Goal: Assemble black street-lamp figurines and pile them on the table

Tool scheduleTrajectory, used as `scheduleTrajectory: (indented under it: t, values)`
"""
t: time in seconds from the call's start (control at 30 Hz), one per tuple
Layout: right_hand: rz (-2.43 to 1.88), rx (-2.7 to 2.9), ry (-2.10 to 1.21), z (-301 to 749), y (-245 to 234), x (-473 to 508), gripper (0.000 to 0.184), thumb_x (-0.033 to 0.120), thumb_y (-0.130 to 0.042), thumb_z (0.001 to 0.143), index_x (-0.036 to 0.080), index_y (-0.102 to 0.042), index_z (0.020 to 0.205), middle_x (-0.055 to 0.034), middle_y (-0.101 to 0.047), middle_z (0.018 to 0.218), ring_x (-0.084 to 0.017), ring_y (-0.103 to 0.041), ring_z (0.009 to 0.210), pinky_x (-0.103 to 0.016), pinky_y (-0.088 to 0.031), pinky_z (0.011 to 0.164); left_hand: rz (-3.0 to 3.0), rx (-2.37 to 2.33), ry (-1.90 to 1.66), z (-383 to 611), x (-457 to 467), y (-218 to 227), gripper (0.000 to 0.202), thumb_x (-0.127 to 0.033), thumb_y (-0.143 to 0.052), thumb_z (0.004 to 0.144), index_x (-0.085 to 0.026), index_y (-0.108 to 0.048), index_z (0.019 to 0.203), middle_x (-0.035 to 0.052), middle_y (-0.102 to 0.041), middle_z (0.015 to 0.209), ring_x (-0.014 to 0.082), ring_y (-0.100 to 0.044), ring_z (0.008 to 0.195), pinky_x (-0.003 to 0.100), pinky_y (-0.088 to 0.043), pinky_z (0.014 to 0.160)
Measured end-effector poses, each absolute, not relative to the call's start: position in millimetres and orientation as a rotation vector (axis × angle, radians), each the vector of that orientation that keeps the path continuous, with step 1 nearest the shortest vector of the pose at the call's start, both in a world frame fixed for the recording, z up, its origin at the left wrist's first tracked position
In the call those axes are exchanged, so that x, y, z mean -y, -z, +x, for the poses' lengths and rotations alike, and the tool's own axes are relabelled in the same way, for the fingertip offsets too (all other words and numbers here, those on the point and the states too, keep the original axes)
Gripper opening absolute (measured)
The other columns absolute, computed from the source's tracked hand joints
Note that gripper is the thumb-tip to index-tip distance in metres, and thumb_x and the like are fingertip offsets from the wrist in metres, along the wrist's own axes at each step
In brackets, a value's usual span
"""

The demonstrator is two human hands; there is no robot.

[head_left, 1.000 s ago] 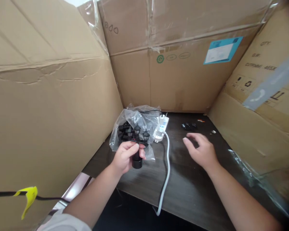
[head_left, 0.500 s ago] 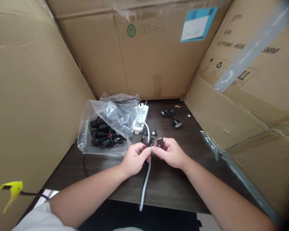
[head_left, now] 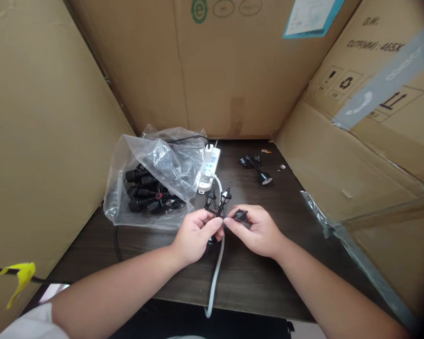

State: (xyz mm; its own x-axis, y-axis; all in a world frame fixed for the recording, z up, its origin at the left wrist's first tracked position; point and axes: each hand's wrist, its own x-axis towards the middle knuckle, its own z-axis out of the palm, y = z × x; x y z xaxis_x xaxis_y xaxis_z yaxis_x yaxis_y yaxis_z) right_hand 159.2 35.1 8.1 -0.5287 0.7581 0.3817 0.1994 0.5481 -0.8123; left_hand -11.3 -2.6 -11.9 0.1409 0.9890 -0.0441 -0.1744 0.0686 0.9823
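"Where is the item, and how is it held?"

"The black plastic miniature lamp post (head_left: 217, 202) sits between the hands, above the counter (head_left: 254, 287), with its twin lanterns upward. The left hand (head_left: 196, 238) is closed around the stem. The right hand (head_left: 256, 230) pinches a small black lamp head (head_left: 240, 215) between thumb and forefinger, at the end of the crossarm."

"What is the primary risk?"

"Breakage, in my judgement. The crossarm appears thin, so uneven force between the hands could bend or snap it. I cannot tell whether the pinched head is fixed or loose."

"Secondary risks?"

"A dropped piece could roll off the front of the counter or lodge against the white power strip (head_left: 209, 170). The white cable (head_left: 215, 278) runs directly beneath the hands and could catch the lower end of the post. The clear plastic bag (head_left: 176, 160) of similar black lamp parts (head_left: 144, 190) lies just left of the work; a careless wrist movement could disturb it and spill them."
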Motion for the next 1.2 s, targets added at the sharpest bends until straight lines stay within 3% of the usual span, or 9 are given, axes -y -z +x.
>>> scheduleTrajectory:
  t: [0.13, 0.3, 0.47, 0.63, 0.77, 1.0, 1.2]
  values:
    - [-0.759, 1.886, -1.307, 159, -8, -34, 0.021, 0.036, -0.064, 0.087, 0.018, -0.062, 0.074, -0.0044, -0.071, 0.070, -0.018, -0.066, 0.066, -0.029, -0.053, 0.064, 1.098, -0.959, -1.165, -14, 0, 14, 0.030, -0.042, -0.070, 0.079, -0.014, -0.066, 0.068, 0.0035, -0.067, 0.064, 0.0146, -0.060, 0.062, 0.027, -0.049, 0.064]
    - [-0.633, 1.755, -1.584, 167, -6, -40, 0.025, 0.037, -0.073, 0.078, 0.016, -0.064, 0.088, -0.0044, -0.067, 0.076, -0.015, -0.062, 0.065, -0.027, -0.051, 0.061, 0.962, -0.829, -1.170, -17, -3, 19, 0.025, -0.034, -0.068, 0.083, -0.012, -0.069, 0.071, 0.0032, -0.064, 0.067, 0.0126, -0.057, 0.066, 0.026, -0.047, 0.069]
    - [-0.634, 1.613, -1.801, 170, -4, -46, 0.029, 0.041, -0.071, 0.080, 0.014, -0.064, 0.085, -0.0031, -0.063, 0.073, -0.012, -0.058, 0.061, -0.024, -0.048, 0.054, 0.654, -0.657, -1.068, -16, -2, 15, 0.025, -0.037, -0.073, 0.078, -0.012, -0.070, 0.084, 0.0011, -0.058, 0.063, 0.0125, -0.057, 0.059, 0.028, -0.053, 0.061]
    - [-0.726, 1.312, -1.932, 157, 9, -42, 0.036, 0.048, -0.070, 0.080, 0.013, -0.064, 0.085, 0.0002, -0.058, 0.061, -0.009, -0.051, 0.049, -0.022, -0.044, 0.044, 0.565, -0.514, -0.969, -15, 1, 11, 0.023, -0.034, -0.068, 0.082, -0.011, -0.068, 0.083, 0.0008, -0.053, 0.062, 0.0102, -0.051, 0.052, 0.027, -0.053, 0.046]
    - [-0.840, 1.342, -1.792, 153, 12, -35, 0.035, 0.044, -0.071, 0.079, 0.013, -0.060, 0.068, 0.0023, -0.054, 0.049, -0.007, -0.047, 0.039, -0.020, -0.038, 0.038, 0.601, -0.564, -0.969, -14, 2, 12, 0.027, -0.035, -0.071, 0.079, -0.009, -0.067, 0.083, 0.0016, -0.055, 0.062, 0.0108, -0.053, 0.051, 0.026, -0.054, 0.044]
    - [-0.923, 1.524, -1.344, 150, -6, -24, 0.032, 0.044, -0.070, 0.079, 0.016, -0.061, 0.065, 0.0016, -0.054, 0.046, -0.010, -0.048, 0.038, -0.024, -0.041, 0.038, 0.683, -0.739, -1.134, -10, 3, 12, 0.022, -0.027, -0.075, 0.077, -0.013, -0.061, 0.086, -0.0012, -0.060, 0.058, 0.0100, -0.055, 0.049, 0.025, -0.054, 0.046]
    - [-0.919, 1.538, -1.378, 151, -4, -24, 0.031, 0.037, -0.068, 0.081, 0.016, -0.056, 0.062, 0.0016, -0.054, 0.046, -0.010, -0.050, 0.039, -0.023, -0.041, 0.041, 0.693, -0.731, -1.145, -9, 5, 13, 0.024, -0.028, -0.077, 0.074, -0.013, -0.062, 0.085, -0.0010, -0.061, 0.058, 0.0106, -0.055, 0.049, 0.026, -0.053, 0.047]
